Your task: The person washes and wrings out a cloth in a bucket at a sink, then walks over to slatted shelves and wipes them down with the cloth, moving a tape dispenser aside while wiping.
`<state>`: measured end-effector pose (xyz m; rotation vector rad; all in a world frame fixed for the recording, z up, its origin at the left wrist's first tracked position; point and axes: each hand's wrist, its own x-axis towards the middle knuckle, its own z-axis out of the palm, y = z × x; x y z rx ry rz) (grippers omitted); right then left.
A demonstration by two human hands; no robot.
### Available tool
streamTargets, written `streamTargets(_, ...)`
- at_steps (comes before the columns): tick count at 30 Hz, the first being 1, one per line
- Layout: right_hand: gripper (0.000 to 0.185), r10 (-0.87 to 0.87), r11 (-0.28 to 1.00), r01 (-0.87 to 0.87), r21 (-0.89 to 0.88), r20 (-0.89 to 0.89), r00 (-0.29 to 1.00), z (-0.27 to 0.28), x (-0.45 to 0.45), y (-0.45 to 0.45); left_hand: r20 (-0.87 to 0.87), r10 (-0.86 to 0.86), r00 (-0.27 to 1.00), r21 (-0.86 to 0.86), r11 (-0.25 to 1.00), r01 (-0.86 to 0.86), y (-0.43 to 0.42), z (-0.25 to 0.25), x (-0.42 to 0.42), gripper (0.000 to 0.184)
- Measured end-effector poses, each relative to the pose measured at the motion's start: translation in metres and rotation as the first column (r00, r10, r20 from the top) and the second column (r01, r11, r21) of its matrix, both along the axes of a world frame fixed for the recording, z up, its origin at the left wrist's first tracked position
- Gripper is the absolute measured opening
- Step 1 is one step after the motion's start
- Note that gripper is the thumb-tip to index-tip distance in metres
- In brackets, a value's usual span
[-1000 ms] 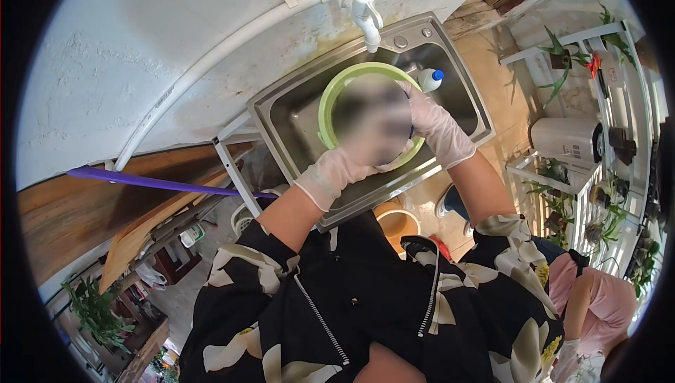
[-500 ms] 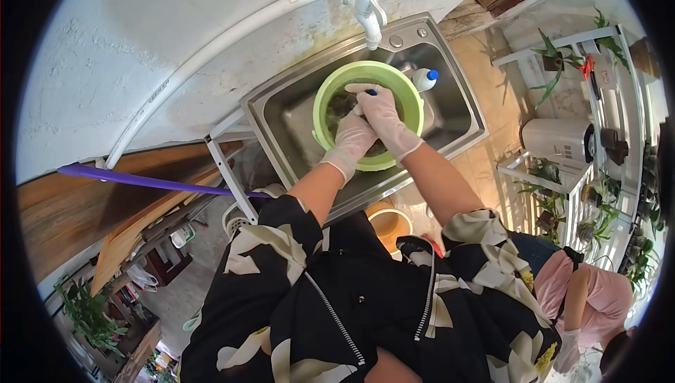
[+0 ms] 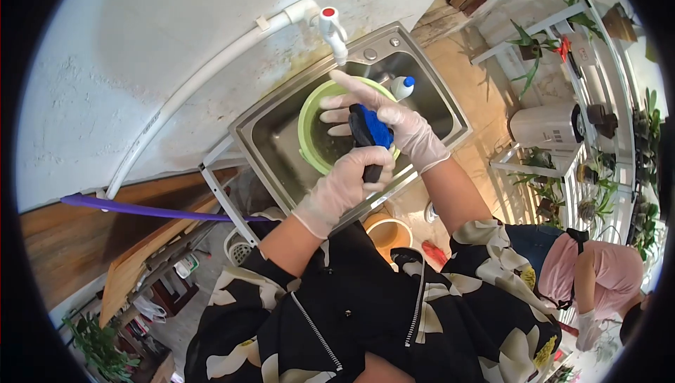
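The sink [image 3: 242,133] held the green bucket [image 3: 305,130], presumably to contain drips; the left hand [image 3: 344,177], gloved, was closed around the black handle [image 3: 372,173] of a blue-and-black brush-like tool [image 3: 377,128] above the bucket, likely for control; the right hand [image 3: 406,126], fingers spread wide, was close behind it, contact unclear; a bottle [image 3: 402,87] stood beyond

A blue and black thing [image 3: 378,127], too covered for me to name, is held tilted over the bucket [image 3: 305,120], with a black end poking out below. The bucket is round and light green, standing in the metal sink [image 3: 276,145].
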<state>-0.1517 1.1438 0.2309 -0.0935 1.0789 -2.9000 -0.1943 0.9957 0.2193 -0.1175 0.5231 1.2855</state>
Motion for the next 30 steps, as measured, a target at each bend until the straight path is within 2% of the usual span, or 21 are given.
streamTargets(1,0.084,-0.028,0.996,0.028,-0.082,-0.001,1.000,0.012,0.000,-0.009,0.120,0.018,0.993,0.050,0.998,-0.024,0.001,0.009,0.005,0.011)
streamTargets(2,0.079,-0.001,0.999,-0.002,-0.049,-0.053,0.999,0.010,0.003,-0.007,0.242,0.035,0.970,0.094,0.994,-0.059,0.001,0.016,0.009,0.011)
streamTargets(4,0.069,0.067,0.998,-0.065,0.016,-0.155,0.986,0.012,0.002,-0.006,0.187,0.064,0.980,0.125,0.988,-0.088,-0.005,0.026,0.015,0.013)
streamTargets(5,0.055,0.051,0.999,-0.054,-0.006,-0.211,0.976,0.016,0.003,-0.009,0.166,0.091,0.982,0.132,0.985,-0.114,-0.009,0.034,0.016,0.013)
streamTargets(6,0.053,0.043,0.998,-0.038,0.058,-0.102,0.994,0.031,0.004,-0.012,0.146,0.118,0.982,0.138,0.981,-0.138,-0.012,0.042,0.017,0.014)
streamTargets(7,0.052,0.028,0.992,-0.029,0.125,0.008,1.000,0.045,0.005,-0.014,0.100,0.127,0.987,0.105,0.985,-0.138,-0.014,0.047,0.015,0.016)
streamTargets(9,0.043,-0.061,0.978,0.017,0.207,0.211,0.976,0.056,0.008,-0.023,-0.109,0.112,0.988,-0.015,0.993,-0.114,-0.015,0.040,0.013,0.015)
streamTargets(12,0.039,-0.086,0.955,-0.002,0.298,0.279,0.956,0.035,0.006,-0.021,-0.351,0.025,0.936,-0.177,0.980,-0.093,-0.013,0.030,0.009,0.011)
streamTargets(14,0.034,-0.160,0.950,0.048,0.307,0.350,0.923,0.017,0.002,-0.024,-0.442,-0.041,0.896,-0.257,0.963,-0.083,-0.008,0.003,0.008,0.012)
streamTargets(16,0.032,-0.210,0.940,0.075,0.333,0.391,0.896,0.004,0.002,-0.024,-0.522,-0.132,0.843,-0.352,0.933,-0.072,-0.006,0.001,0.005,0.013)
streamTargets(19,0.027,-0.321,0.881,0.089,0.465,0.447,0.835,-0.006,-0.003,-0.029,-0.586,-0.199,0.785,-0.412,0.908,-0.077,-0.001,-0.032,0.002,0.012)
streamTargets(22,0.024,-0.387,0.830,0.086,0.552,0.457,0.801,-0.020,-0.005,-0.032,-0.744,-0.075,0.664,-0.271,0.942,-0.196,0.002,-0.038,0.006,0.016)
streamTargets(23,0.022,-0.426,0.777,0.112,0.620,0.385,0.819,-0.030,-0.005,-0.033,-0.718,-0.204,0.665,-0.363,0.926,-0.107,0.004,-0.037,0.001,0.028)
streamTargets(24,0.022,-0.425,0.762,0.086,0.642,0.395,0.815,-0.043,-0.005,-0.032,-0.760,-0.128,0.638,-0.302,0.938,-0.171,0.006,-0.043,0.002,0.030)
streamTargets(26,0.019,-0.497,0.705,0.113,0.700,0.375,0.782,-0.046,-0.006,-0.036,-0.819,0.029,0.573,-0.158,0.948,-0.275,0.007,-0.075,0.008,0.035)
streamTargets(28,0.018,-0.569,0.610,0.158,0.777,0.291,0.769,-0.061,-0.008,-0.038,-0.872,0.092,0.480,-0.047,0.962,-0.270,0.007,-0.127,0.001,0.036)
streamTargets(30,0.017,-0.592,0.643,0.182,0.744,0.332,0.734,-0.067,-0.012,-0.041,-0.938,0.096,0.333,0.030,0.980,-0.198,0.005,-0.188,-0.018,0.037)
